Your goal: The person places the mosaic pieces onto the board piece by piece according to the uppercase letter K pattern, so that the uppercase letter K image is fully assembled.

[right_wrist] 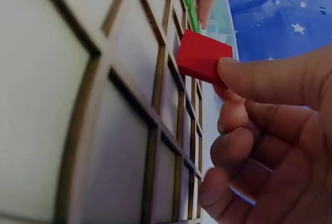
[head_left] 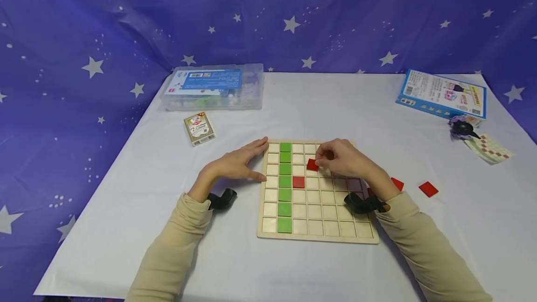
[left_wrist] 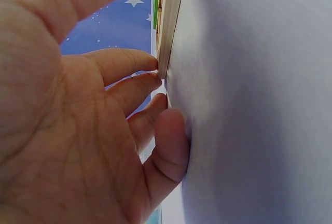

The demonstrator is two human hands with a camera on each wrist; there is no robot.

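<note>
Person seated at the white-covered bench (head_left: 319,106), both sleeves beige, working over a wooden grid board (head_left: 316,234).

Right hand (head_left: 344,158) sits over the upper middle of the board. Its fingers are clamped on a red tile (head_left: 312,164): thumb and fingertips pinch one edge, and the tile hangs tilted just above the grid cells, not seated. The right wrist view shows the same red tile (right_wrist: 201,57) held by the thumb with the other fingers (right_wrist: 236,146) curled beneath it, clear of the board's slots.

Left hand (head_left: 237,162) lies flat against the board's left edge, fingers straight and together, holding nothing. From the left wrist view the fingertips (left_wrist: 150,63) touch the wooden rim, and the little finger presses the bench cover.

On the board: a full column of green tiles (head_left: 285,185) runs top to bottom in the second column. One second red tile (head_left: 298,181) is seated in a cell just right of that green column, below and left of the held tile.

Off the board, right side: two loose red tiles (head_left: 428,188) on the bench, one partly hidden behind the right wrist.

Far side of the bench: clear plastic box (head_left: 214,87), card deck (head_left: 199,128), blue booklet (head_left: 442,93).
</note>
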